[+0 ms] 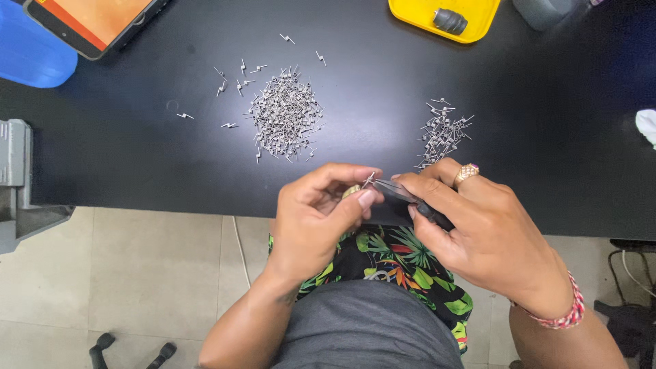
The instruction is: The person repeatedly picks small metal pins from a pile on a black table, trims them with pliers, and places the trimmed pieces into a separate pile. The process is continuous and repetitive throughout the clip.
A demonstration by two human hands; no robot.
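Metal is everywhere on this matte black table (137,157): small coiled wire pieces with two thin straight legs, dull silver and bristly where they are heaped. The person's left hand (318,219) pinches one small coiled wire piece (369,180) between thumb and forefinger, just over the near edge of the table, and something gold-coloured shows behind the thumb. The right hand (478,232) closes its fingers around slim dark tweezers (403,195), smooth and pointed, whose tip meets that piece. This hand wears one gold ring with a red stone (467,173), and a braided red and white bracelet (567,311) sits on the wrist.

There are two heaps. The large dense pile of wire pieces (283,116) lies near the middle of the table, with about a dozen loose pieces scattered at its left and far side. The smaller looser pile (443,131) lies to the right, just beyond the right hand, whose knuckles hide its near border.

At the far edge rests one yellow plastic tray (417,17) holding a dark grey ribbed cylinder (451,21). In the far left corner lie one tablet with an orange screen (92,20) and a blue plastic object (31,58). At the left edge stands a grey metal device (17,184). Below, the lap shows shorts with a green leaf print (389,256).
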